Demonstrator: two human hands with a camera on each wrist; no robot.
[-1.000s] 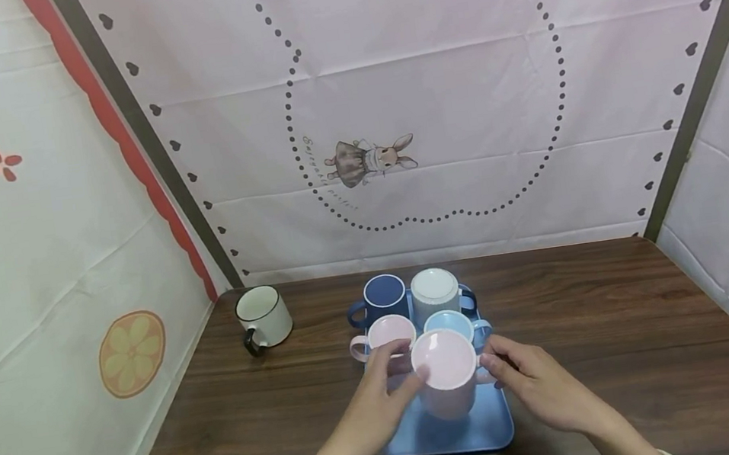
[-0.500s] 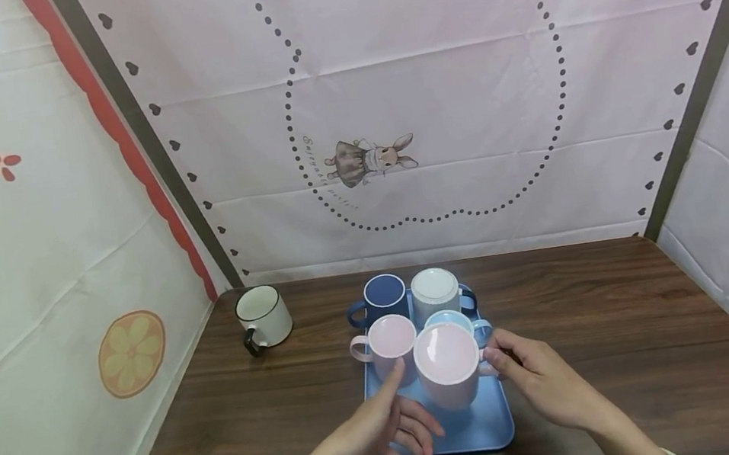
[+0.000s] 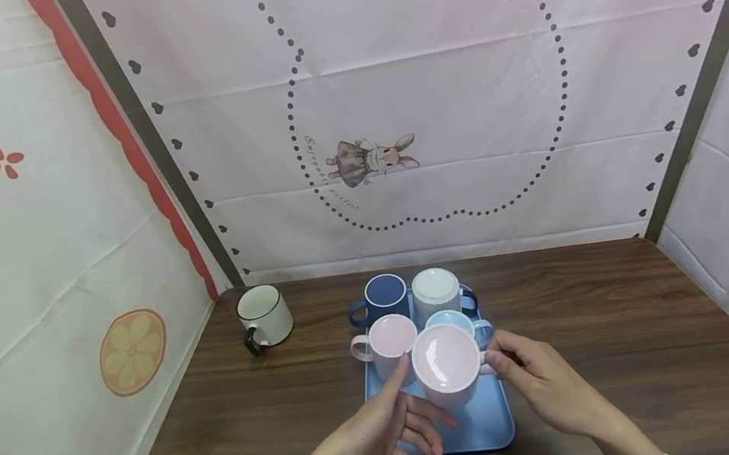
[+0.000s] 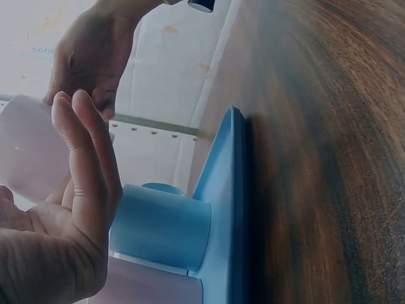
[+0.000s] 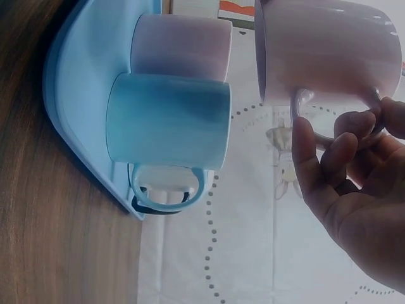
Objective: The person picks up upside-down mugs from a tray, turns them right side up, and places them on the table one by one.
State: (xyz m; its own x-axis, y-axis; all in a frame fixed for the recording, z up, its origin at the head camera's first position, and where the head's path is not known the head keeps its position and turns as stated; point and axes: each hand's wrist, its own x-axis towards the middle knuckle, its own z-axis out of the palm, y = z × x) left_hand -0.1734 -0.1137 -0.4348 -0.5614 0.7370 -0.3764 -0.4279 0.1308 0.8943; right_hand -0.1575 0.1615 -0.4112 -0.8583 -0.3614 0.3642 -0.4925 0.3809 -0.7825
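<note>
My right hand (image 3: pixel 544 381) grips a pale pink mug (image 3: pixel 448 362) by its handle, with fingers curled through it, as the right wrist view shows. The mug (image 5: pixel 329 50) hangs upright above the front part of a blue tray (image 3: pixel 487 426). My left hand (image 3: pixel 384 432) is beside and below that mug, thumb up and fingers loosely straight; whether it touches the mug I cannot tell. Behind, a second pink mug (image 3: pixel 389 339) and a light blue mug (image 3: pixel 449 318) stand on the tray. The held mug partly covers the light blue one.
At the tray's back stand a dark blue mug (image 3: pixel 385 298) and a white mug (image 3: pixel 435 287) with a dark handle. A white enamel mug (image 3: pixel 266 317) with black rim stands at the table's back left. Printed cloth (image 3: pixel 460 115) walls enclose the wooden table (image 3: pixel 589 305).
My left hand has let go of the held pink mug's side and dropped below it, fingers spread. The right hand still holds the handle; the mug has risen and tilted slightly.
</note>
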